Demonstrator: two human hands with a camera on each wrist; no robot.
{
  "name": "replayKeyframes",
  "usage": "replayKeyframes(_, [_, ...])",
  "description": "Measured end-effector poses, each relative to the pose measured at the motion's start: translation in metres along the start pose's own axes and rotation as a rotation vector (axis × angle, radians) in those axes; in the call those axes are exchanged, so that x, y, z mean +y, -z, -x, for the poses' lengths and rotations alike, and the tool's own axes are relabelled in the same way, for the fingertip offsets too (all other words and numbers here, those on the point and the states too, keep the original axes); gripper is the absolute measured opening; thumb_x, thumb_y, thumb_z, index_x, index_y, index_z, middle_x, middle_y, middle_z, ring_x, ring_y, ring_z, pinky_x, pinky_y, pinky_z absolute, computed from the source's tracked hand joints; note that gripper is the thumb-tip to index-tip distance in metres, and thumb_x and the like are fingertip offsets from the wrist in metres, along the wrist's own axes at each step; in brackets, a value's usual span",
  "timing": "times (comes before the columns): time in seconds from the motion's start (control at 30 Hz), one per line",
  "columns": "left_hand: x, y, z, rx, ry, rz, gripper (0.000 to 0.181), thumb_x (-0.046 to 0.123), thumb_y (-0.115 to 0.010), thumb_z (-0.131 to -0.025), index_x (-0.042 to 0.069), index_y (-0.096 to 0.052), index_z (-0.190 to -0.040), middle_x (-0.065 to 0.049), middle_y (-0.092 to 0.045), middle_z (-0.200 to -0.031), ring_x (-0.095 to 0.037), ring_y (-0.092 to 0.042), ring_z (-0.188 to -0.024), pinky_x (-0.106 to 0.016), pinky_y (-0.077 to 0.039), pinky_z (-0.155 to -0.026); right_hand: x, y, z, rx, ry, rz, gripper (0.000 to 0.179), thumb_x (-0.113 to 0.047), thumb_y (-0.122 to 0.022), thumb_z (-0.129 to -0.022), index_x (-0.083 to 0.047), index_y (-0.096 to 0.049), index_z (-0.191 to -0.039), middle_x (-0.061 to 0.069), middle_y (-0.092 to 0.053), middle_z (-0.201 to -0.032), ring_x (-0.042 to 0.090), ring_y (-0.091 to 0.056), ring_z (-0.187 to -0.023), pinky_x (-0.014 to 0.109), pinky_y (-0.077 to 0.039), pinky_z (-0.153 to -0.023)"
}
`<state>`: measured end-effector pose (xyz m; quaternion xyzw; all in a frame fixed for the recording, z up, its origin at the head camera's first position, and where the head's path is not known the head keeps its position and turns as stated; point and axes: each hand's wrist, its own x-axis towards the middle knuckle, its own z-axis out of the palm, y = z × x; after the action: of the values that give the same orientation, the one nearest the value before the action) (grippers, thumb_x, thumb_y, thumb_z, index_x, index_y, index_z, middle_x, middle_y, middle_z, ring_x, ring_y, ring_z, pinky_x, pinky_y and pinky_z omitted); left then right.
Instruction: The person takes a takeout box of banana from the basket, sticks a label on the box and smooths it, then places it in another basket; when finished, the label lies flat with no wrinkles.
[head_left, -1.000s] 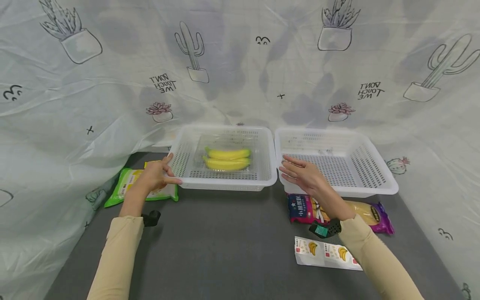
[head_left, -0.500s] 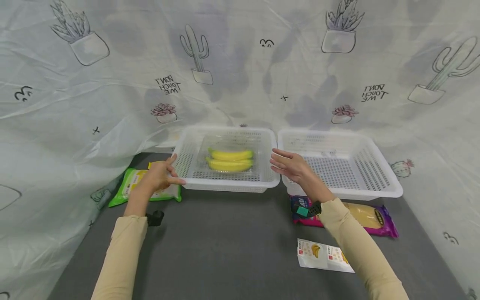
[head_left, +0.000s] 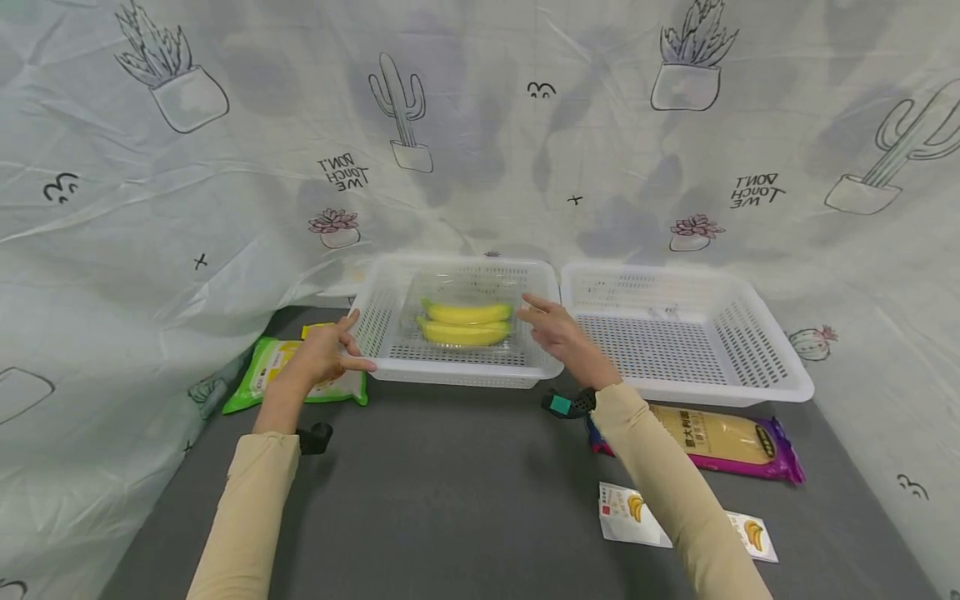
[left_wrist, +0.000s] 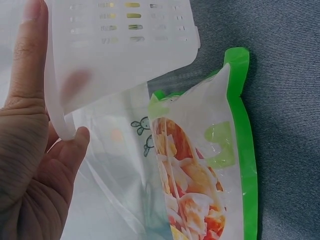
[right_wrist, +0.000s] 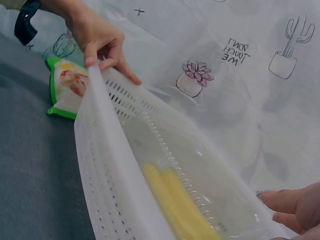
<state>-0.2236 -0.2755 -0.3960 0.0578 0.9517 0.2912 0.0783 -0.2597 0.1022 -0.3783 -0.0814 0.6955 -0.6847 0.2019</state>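
My left hand (head_left: 318,360) grips the left front corner of the left white plastic basket (head_left: 457,372); in the left wrist view its thumb and fingers lie on either side of the rim. Inside that basket sits a clear plastic box (head_left: 459,287) with two yellow bananas (head_left: 465,334). My right hand (head_left: 558,335) hovers over the basket's right side, fingers extended toward the box's right end. Whether those fingertips touch the box cannot be made out. In the right wrist view, part of the right hand (right_wrist: 295,206) shows at the lower right, beside the box.
A second white basket (head_left: 697,387) stands directly to the right. A green and white food bag (head_left: 258,367) lies left of the first basket. In front of the right basket are a purple pasta packet (head_left: 727,437) and banana-printed labels (head_left: 628,512), partly under my right forearm.
My right hand has moved left, from the right basket's near-left corner over to the bananas' box. My left hand keeps its grip on the basket. The view has shifted slightly.
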Motion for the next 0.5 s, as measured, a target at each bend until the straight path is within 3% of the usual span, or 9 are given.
replayKeyframes(0.07, [0.000,0.000,0.000,0.003,-0.002,-0.003,0.033,0.032,-0.084,-0.069,0.005,-0.067,-0.077,-0.012,-0.015,-0.157,-0.045,-0.030,-0.135,-0.028,-0.038,-0.044,0.005,-0.007,-0.008,0.053,-0.027,-0.011,0.063,-0.010,-0.050,-0.100,-0.009,-0.017,-0.154,0.019,0.002,-0.159,0.012,-0.052,-0.111,0.030,-0.036,-0.101])
replayKeyframes(0.1, [0.000,0.000,0.000,0.004,-0.003,-0.002,0.033,0.031,-0.084,-0.069,0.005,-0.067,-0.077,-0.012,-0.016,-0.157,-0.045,-0.030,-0.136,-0.028,-0.038,-0.044,0.005,-0.013,-0.016,0.125,-0.100,-0.086,0.068,-0.010,-0.053,-0.099,-0.012,-0.015,-0.155,0.015,0.003,-0.160,0.012,-0.050,-0.115,0.030,-0.033,-0.105])
replayKeyframes(0.13, [0.000,-0.001,0.000,0.005,-0.005,-0.003,0.033,0.031,-0.084,-0.069,0.005,-0.067,-0.077,-0.012,-0.016,-0.157,-0.044,-0.030,-0.136,-0.028,-0.037,-0.044,0.007,-0.017,-0.019,0.154,-0.121,-0.081,0.071,-0.008,-0.055,-0.098,-0.014,-0.013,-0.155,0.013,0.003,-0.160,0.018,-0.034,-0.136,0.035,-0.027,-0.111])
replayKeyframes(0.2, [-0.001,-0.001,-0.001,0.003,-0.006,0.002,0.032,0.030,-0.085,-0.069,0.004,-0.067,-0.077,-0.012,-0.016,-0.157,-0.043,-0.028,-0.137,-0.028,-0.037,-0.044,0.012,-0.023,-0.026,0.197,-0.150,-0.087,0.080,-0.006,-0.061,-0.094,-0.014,-0.010,-0.155,0.009,0.004,-0.161,0.026,0.006,-0.146,0.041,-0.008,-0.117])
replayKeyframes(0.3, [-0.001,-0.002,-0.001,0.002,-0.006,0.003,0.031,0.030,-0.085,-0.069,0.004,-0.068,-0.077,-0.011,-0.016,-0.157,-0.043,-0.018,-0.141,-0.028,-0.037,-0.044,0.019,-0.030,-0.032,0.249,-0.169,-0.028,0.089,-0.006,-0.069,-0.088,-0.014,-0.011,-0.155,0.007,-0.002,-0.161,0.028,0.000,-0.146,0.044,-0.013,-0.117])
replayKeyframes(0.5, [-0.002,-0.003,-0.001,0.025,-0.004,-0.009,0.032,0.031,-0.086,-0.069,0.005,-0.068,-0.076,-0.011,-0.018,-0.157,-0.042,-0.020,-0.141,-0.027,-0.036,-0.044,0.027,-0.034,-0.040,0.317,-0.161,0.030,0.098,-0.010,-0.078,-0.081,-0.017,-0.015,-0.155,0.009,-0.005,-0.160,0.030,-0.004,-0.146,0.046,-0.017,-0.116])
